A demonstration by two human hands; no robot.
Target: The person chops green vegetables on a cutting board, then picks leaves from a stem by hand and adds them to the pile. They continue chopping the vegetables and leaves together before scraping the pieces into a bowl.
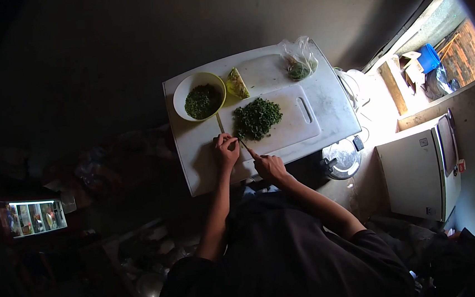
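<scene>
On the white cutting board [296, 130] lies a heap of chopped green leaves [257, 118]. My right hand [271, 167] is wrapped round the handle of a knife [243, 144], whose blade points up and left toward the heap's lower edge. Beside the blade tip, at the board's left edge, my left hand [227, 149] has its fingers curled together. What they pinch is too small to make out. A thin yellowish-green strip [220, 123] runs from above that hand toward a bowl [223, 88], white inside with a yellow-green rim, which holds more chopped greens [202, 101].
A yellow-green wedge-shaped piece [237, 85] lies between bowl and board. A clear plastic bag [299, 60] with greens sits at the white table's [334, 99] far right corner. Below the table's right side stands a round metal pot [343, 159], and farther right a white fridge [412, 171].
</scene>
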